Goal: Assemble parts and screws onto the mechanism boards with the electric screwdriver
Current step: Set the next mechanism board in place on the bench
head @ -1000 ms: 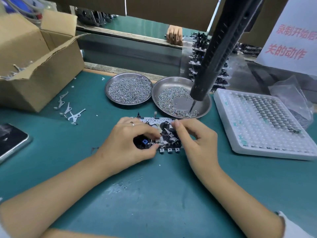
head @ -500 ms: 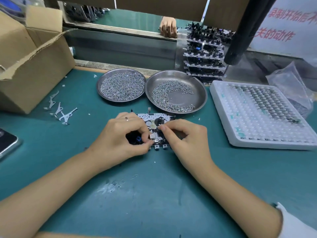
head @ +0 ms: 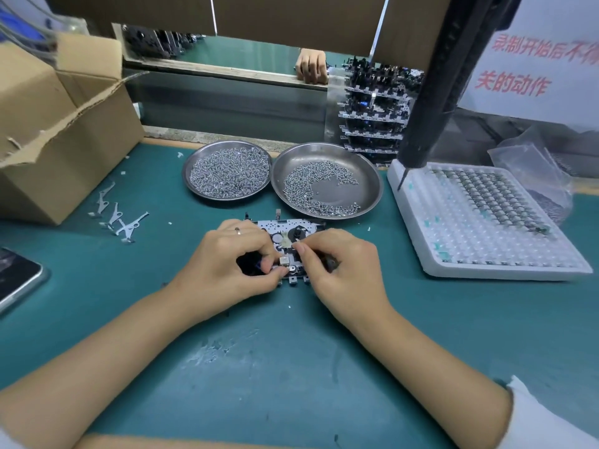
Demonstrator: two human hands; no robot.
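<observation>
Mechanism board point(head: 288, 236) lying flat on the green worktop point(head: 291, 367), centre of view, partly hidden under both hands. Left hand point(head: 227, 264) resting on the board's left half, fingers point(head: 264, 259) curled, thumb and forefinger pinching at a small metal part point(head: 284, 261) near the board's front edge; ring showing on one finger. Right hand point(head: 343, 264) covering the board's right half, fingers curled, forefinger and thumb tips meeting the same spot from 3 o'clock. Whether the right hand is gripping a separate part or only the board, cannot tell.

Electric screwdriver point(head: 444, 79) hanging at 1 o'clock from the board, untouched, its bit pointing down over the near-left corner of a white foam tray point(head: 486, 270) carrying rows of small parts. Two steel dishes sitting at 12 o'clock: left dish point(head: 191, 163) heaped with screws, right dish point(head: 372, 189) holding a crescent of screws. Stack of mechanism boards point(head: 372, 124) standing behind the right dish. Cardboard box point(head: 64, 140) sitting at 10 o'clock, a few loose metal levers point(head: 120, 218) lying just in front of it. Phone point(head: 16, 280) lying at 9 o'clock, at the frame edge. Another person's hand point(head: 311, 68) resting on a ledge far at 12 o'clock.
</observation>
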